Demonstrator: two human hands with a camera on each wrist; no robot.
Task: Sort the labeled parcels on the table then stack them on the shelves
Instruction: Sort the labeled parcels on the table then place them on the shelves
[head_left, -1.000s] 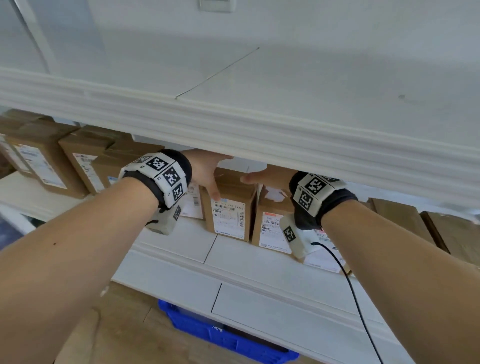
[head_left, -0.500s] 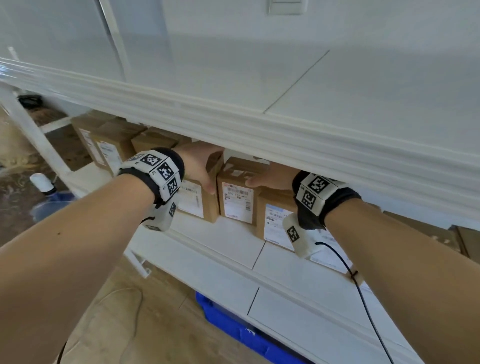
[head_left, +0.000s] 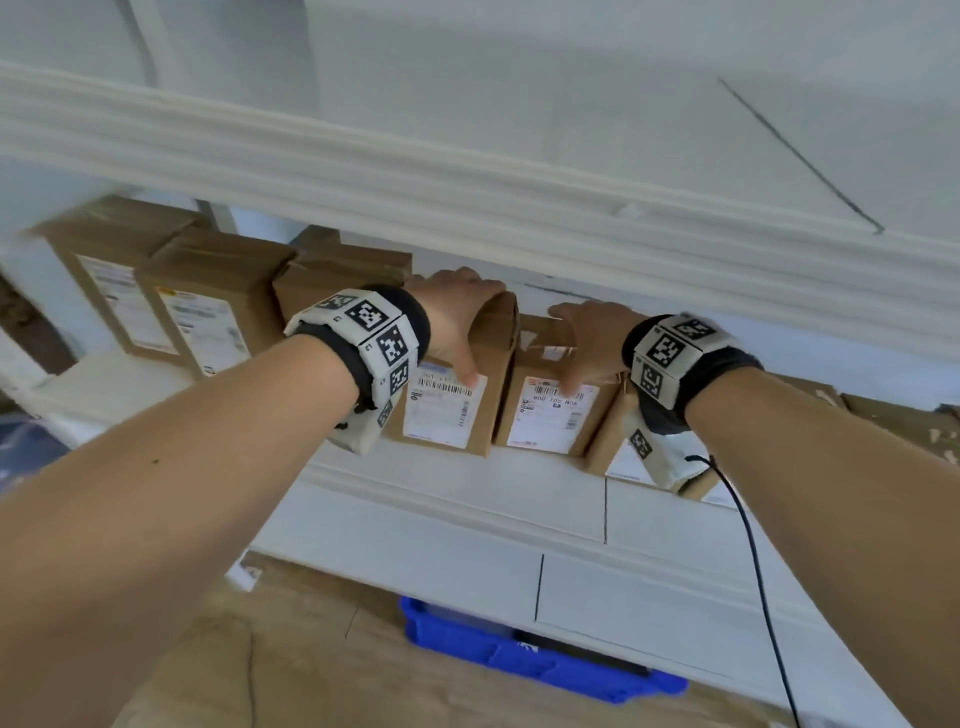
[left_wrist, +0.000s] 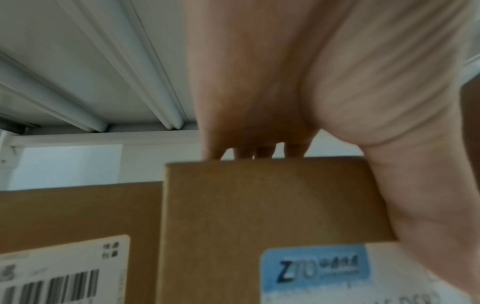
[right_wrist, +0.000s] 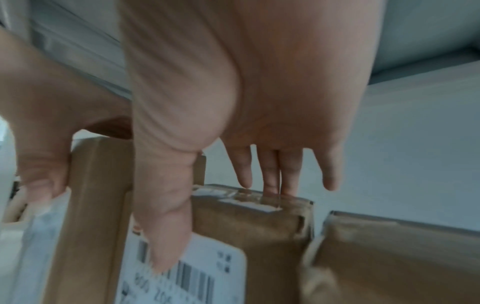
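Left parcel (head_left: 493, 374), right parcel (head_left: 535, 358): standing upright side by side on shelf (head_left: 467, 486) at 12 o'clock, long axes vertical, labels (head_left: 441, 415) facing 6 o'clock. Left hand (head_left: 457, 317), right hand (head_left: 592, 338): gripping their tops, thumbs on labels.

parcels (head_left: 493, 374): brown | labels (head_left: 556, 421): white, black barcodes | shelf (head_left: 467, 493): white | bin (head_left: 519, 649): blue | wristbands (head_left: 376, 332): black-white square markers

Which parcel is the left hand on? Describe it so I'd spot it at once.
Find the white shelf, where brown parcels stand in a row. Near the middle, the left hand grips the top of the ZTO parcel. Its white label has a blue ZTO patch; the neighbouring parcel under the right hand shows a reddish strip instead.
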